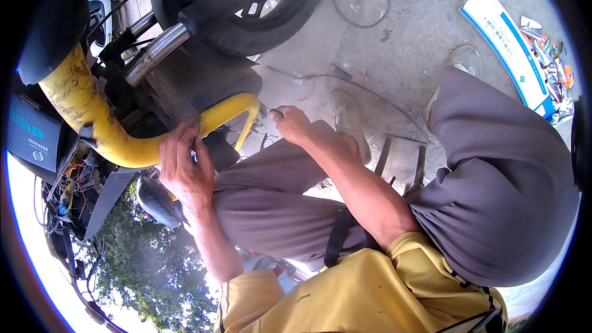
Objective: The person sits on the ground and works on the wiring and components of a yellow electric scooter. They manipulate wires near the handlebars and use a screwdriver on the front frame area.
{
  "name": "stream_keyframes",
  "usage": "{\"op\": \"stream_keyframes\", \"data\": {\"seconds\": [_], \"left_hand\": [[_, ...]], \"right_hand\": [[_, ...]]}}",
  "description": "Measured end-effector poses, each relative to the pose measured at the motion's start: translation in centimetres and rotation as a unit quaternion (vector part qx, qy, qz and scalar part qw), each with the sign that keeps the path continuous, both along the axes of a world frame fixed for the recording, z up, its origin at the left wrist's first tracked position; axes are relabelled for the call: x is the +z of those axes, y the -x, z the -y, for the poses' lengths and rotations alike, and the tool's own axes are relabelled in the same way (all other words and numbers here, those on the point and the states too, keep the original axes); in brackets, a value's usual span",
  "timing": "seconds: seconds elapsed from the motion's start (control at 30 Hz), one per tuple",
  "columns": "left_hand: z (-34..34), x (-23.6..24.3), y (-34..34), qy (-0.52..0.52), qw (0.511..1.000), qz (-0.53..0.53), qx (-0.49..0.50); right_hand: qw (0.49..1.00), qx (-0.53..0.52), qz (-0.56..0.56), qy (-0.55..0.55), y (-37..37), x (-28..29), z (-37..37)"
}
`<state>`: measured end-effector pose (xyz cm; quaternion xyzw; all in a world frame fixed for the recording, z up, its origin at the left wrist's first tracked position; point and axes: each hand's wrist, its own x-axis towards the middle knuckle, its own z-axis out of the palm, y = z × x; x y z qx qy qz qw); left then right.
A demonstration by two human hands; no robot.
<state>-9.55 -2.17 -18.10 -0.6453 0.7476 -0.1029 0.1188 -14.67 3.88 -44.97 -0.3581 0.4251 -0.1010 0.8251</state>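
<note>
A thick, scuffed yellow frame tube (126,148) curves across the left side of a partly stripped vehicle, and a thinner yellow arm (237,105) bends down from its right end. My left hand (187,163) is closed over the tube, fingers bent against it beside a dark panel (197,74). My right hand (292,124) is closed in a pinch just right of the yellow arm. A short, thin dark thing shows at its fingertips, too small to make out; the rest is hidden in the fingers.
Above stand a black-tyred wheel (265,15) and a shiny fork tube (159,49). Tangled wires (71,191) hang at the left near a blue-black box (34,132). A cable (370,95) lies on the concrete floor. A white-and-blue carton (509,49) lies at the right beside crumpled wrappers (555,71).
</note>
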Motion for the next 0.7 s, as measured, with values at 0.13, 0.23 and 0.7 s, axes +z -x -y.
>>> {"op": "stream_keyframes", "data": {"seconds": [0.13,0.23,0.7], "left_hand": [[0.5,-0.2,0.3,-0.013,1.000,0.020,0.018],[1.3,-0.7,0.7,-0.034,0.999,0.006,0.028],[2.1,-1.0,1.4,-0.065,0.997,-0.001,0.051]], "right_hand": [[0.990,-0.088,0.037,-0.100,-0.8,0.8,0.2],[0.985,-0.134,-0.003,-0.111,-1.7,0.4,-0.2],[0.994,-0.063,0.026,-0.090,-0.4,-0.2,-0.6]]}}
